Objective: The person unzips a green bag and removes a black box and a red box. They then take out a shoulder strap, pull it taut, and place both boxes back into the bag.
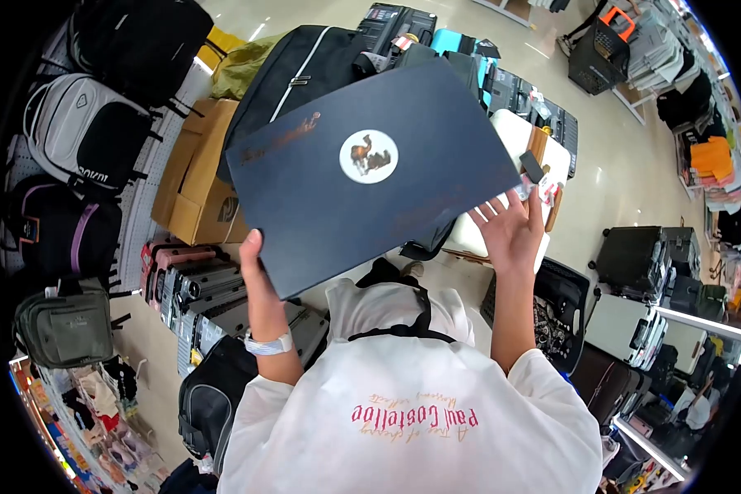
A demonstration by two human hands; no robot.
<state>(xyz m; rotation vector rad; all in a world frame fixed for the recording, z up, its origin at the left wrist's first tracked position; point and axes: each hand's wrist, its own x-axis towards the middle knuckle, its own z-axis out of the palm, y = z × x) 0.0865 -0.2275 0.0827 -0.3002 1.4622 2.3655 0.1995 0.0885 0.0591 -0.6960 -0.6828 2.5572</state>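
The box (370, 173) is being held up tilted at chest height, the left hand (253, 255) clamping its lower-left edge and the right hand (512, 230) lying open, fingers spread, at its lower-right edge, where a firmer grip seems advisable; a carton (193, 177) is sitting left of the box.

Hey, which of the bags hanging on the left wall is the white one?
The white backpack, second from the top; the black backpack hangs above it, the purple-trimmed one below, the olive bag lowest.
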